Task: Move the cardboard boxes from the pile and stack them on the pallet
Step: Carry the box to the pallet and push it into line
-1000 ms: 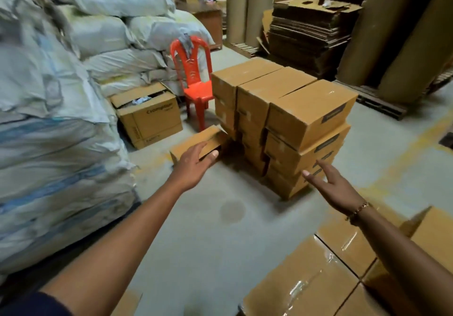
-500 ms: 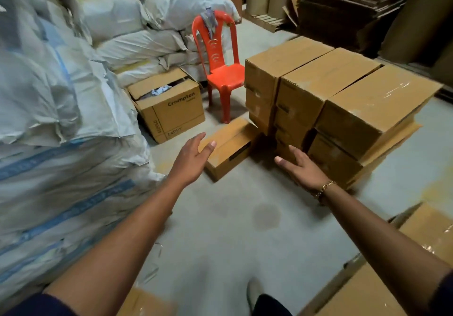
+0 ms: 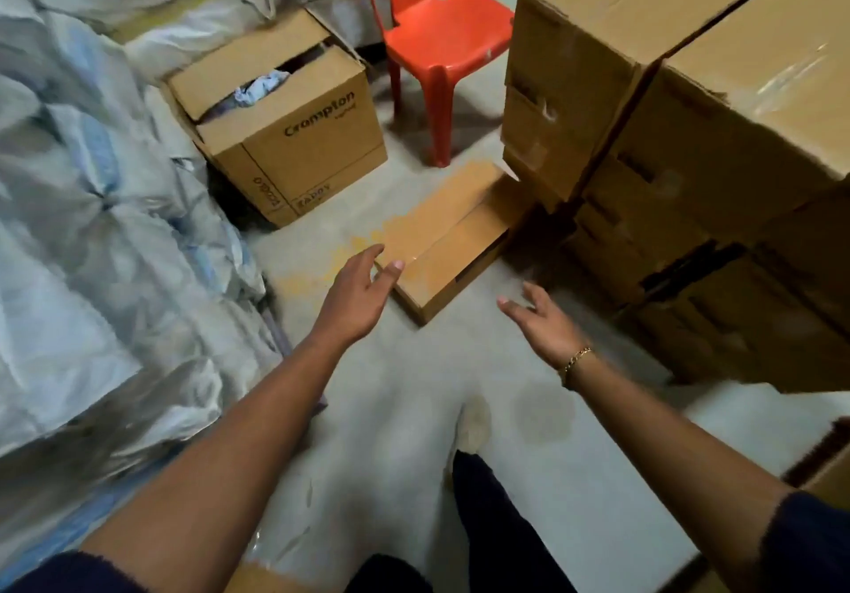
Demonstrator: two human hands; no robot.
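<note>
The left hand [image 3: 356, 300] is spread open, palm down, its fingertips right at the near corner of a low, flat brown cardboard box [image 3: 448, 242] lying on the grey concrete floor [image 3: 381, 431]; whether they touch it is hard to tell. The right hand [image 3: 542, 321], also open and empty, with a gold chain bracelet [image 3: 575, 359] at the wrist, hangs just off that box's right side, apart from it. The flat box lies between the two hands and a little beyond them, its far end against the foot of a tall stack of taped brown cardboard boxes [image 3: 680, 141], which rises to the right of the right hand. Beyond the left hand stands an open brown carton printed "Crompton" [image 3: 294, 137], and past the flat box a red plastic chair [image 3: 441, 40]. Left of the left arm, bulging white woven sacks [image 3: 92, 224] are heaped high. Below the hands, a pale shoe [image 3: 473, 422] is planted on the floor.
</note>
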